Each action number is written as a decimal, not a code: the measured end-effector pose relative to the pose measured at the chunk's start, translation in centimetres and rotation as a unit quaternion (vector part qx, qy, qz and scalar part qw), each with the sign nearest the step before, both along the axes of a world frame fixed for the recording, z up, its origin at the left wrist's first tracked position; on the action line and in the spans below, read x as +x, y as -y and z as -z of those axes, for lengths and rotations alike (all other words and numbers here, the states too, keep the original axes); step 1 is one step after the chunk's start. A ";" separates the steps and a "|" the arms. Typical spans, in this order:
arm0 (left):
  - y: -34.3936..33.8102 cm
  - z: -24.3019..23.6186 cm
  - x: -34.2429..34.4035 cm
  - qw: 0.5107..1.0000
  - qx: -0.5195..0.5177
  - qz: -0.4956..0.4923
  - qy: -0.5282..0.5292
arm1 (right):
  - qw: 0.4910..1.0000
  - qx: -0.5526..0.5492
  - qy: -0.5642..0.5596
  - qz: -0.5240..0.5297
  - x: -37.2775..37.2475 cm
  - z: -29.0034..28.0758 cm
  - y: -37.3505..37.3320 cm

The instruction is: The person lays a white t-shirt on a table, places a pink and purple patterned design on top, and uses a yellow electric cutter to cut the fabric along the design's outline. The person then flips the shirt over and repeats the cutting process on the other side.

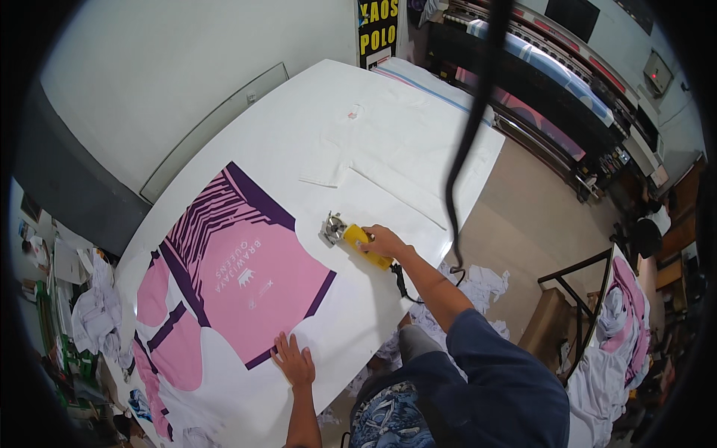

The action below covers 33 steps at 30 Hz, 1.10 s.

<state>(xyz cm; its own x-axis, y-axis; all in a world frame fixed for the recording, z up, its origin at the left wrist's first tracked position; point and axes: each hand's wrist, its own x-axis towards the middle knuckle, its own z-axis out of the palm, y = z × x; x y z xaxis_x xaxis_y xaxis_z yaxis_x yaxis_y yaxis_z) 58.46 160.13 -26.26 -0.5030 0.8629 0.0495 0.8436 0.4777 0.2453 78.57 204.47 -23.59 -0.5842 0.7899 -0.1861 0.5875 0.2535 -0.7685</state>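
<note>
The person's left hand (pixel 295 364) is lying palm down with the fingers slightly spread, holding nothing in its grasp; its fingertips are resting on the lower edge of the pink panel (pixel 261 272), beside the dark purple trim, while the rest of it is extending over the white worktop (pixel 347 306). The left forearm is rising almost straight from the lower edge of the view, and the wrist is bending only a little. The right hand (pixel 384 243) is wrapping around the body of a yellow power tool (pixel 355 237), with the grip closing from above and the knuckles facing up. Its bare forearm is reaching diagonally up and leftward out of a dark blue sleeve (pixel 500 366), the elbow lying well out to the person's right. The tool is pointing its metal head (pixel 334 228) up and left, just beside the right edge of the pink panel, which is spreading flat across the worktop's left half. Whether that head is touching the surface, I cannot tell. A black cord (pixel 401 284) is trailing from the tool's rear end toward the worktop's edge. Beyond the tool, a white garment (pixel 388 142) is lying flat, and smaller pink pieces (pixel 175 358) are lying left of the panel.
</note>
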 end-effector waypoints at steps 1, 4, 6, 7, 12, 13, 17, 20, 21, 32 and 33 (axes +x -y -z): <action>0.0 0.1 0.1 1.000 -0.006 -0.007 -0.003 | 1.000 0.010 0.014 -0.012 0.4 0.4 -1.1; -0.2 0.3 0.0 0.999 0.004 -0.032 -0.018 | 0.974 -0.072 -0.177 0.119 1.3 2.5 -8.0; -0.3 0.3 0.0 0.998 -0.007 -0.069 -0.010 | 0.960 0.064 -0.216 0.168 2.7 4.5 -14.2; -0.4 0.3 0.1 0.996 0.007 -0.088 -0.021 | 0.944 0.121 -0.219 0.214 3.9 5.3 -17.8; -0.7 0.4 0.5 0.960 -0.009 -0.277 -0.021 | 0.868 0.144 -0.115 0.461 10.8 5.5 -34.4; -0.8 0.5 0.6 0.949 -0.016 -0.311 -0.037 | 0.867 0.177 -0.085 0.457 11.0 5.1 -36.7; -0.5 1.2 0.7 0.916 -0.080 -0.384 -0.083 | 0.927 0.207 0.069 0.306 6.3 4.2 -41.4; -0.5 1.7 0.7 0.890 -0.145 -0.419 -0.107 | 0.943 0.214 0.144 0.211 -2.0 4.6 -42.1; -0.7 1.7 0.8 0.897 -0.134 -0.406 -0.108 | 0.946 0.200 0.165 0.197 -4.6 4.7 -42.3; -1.8 1.6 0.4 0.890 -0.245 -0.361 -0.132 | 0.915 0.200 0.296 0.189 -15.9 3.7 -57.9; -2.0 1.6 0.4 0.891 -0.251 -0.346 -0.153 | 0.915 0.197 0.299 0.188 -16.2 4.0 -60.2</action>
